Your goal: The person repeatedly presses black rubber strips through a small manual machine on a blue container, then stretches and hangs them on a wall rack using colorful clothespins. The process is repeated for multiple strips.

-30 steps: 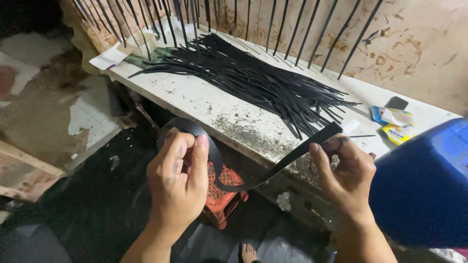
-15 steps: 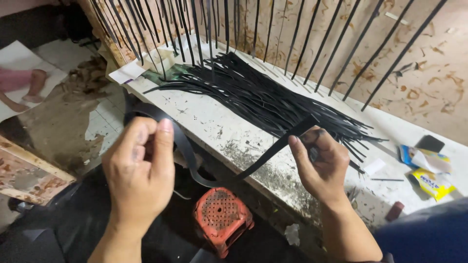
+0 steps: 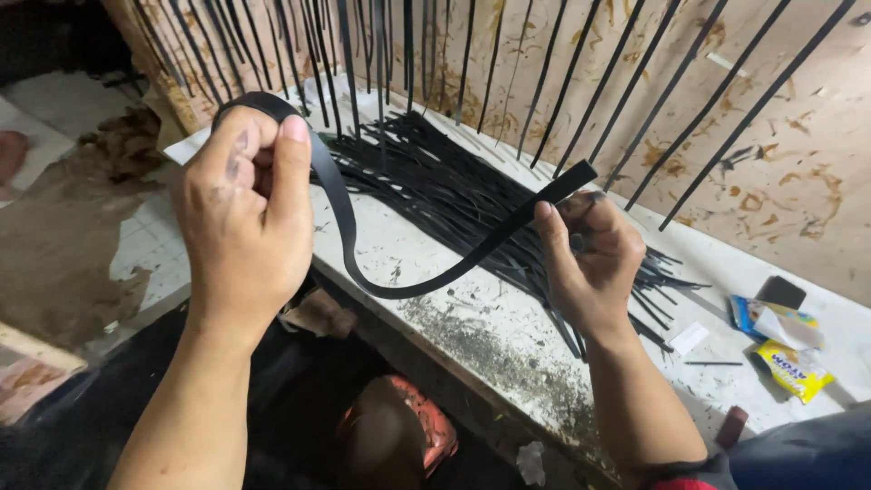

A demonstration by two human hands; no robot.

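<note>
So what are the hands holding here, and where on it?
Both grip one black strap: the left hand pinches its curled end, the right hand holds it near the other end, and the middle sags between them.

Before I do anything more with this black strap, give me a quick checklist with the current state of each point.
1. Left hand has a firm grip on the black strap: ok, fingers closed around its looped end.
2. Right hand holds the other end: ok, pinched near the tip.
3. Strap free of the pile of black strips: ok, it hangs in a curve above the white bench.
4. Strap free of twists: cannot tell, the part inside the left hand is hidden.
5. Strap clear of the hanging strips on the wall: ok.
6. Small packets clear of the hands: ok.
</note>
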